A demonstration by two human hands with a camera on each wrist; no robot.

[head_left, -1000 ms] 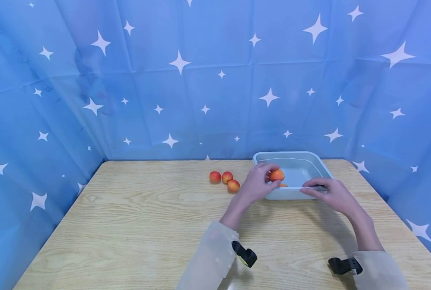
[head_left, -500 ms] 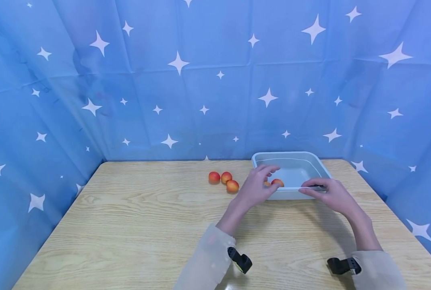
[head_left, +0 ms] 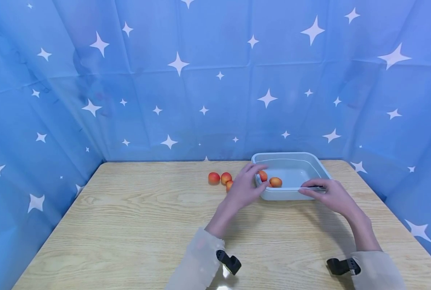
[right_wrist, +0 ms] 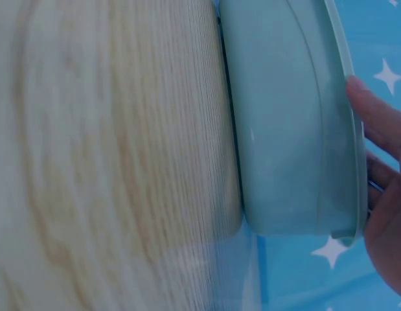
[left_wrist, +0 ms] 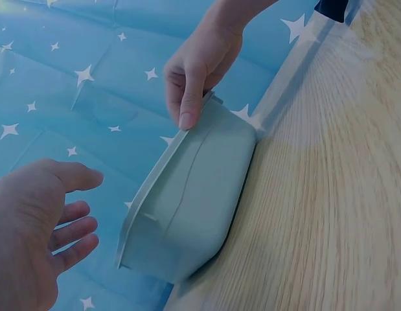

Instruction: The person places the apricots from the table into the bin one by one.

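A light blue-green plastic basin (head_left: 282,195) stands near the table's far edge. Inside its left end lie a few small orange-red fruits (head_left: 275,182), like apricots, partly hidden by my left hand (head_left: 242,187). That hand is at the basin's left rim with nothing in its grasp; in the left wrist view its fingers (left_wrist: 74,236) are spread and apart from the basin. My right hand (head_left: 333,195) pinches the near rim toward the right corner. In the right wrist view the thumb (right_wrist: 368,107) lies on the outside of the rim, the other fingers behind it.
Three more red-orange fruits (head_left: 214,178) rest on the wooden table (head_left: 135,225) left of the basin, one partly covered by my left hand. A blue curtain with white stars (head_left: 179,104) hangs behind and along both sides.
My left hand has let go of an orange-red fruit inside the basin, then drawn back leftward toward the rim. The right hand keeps its hold in the same place.
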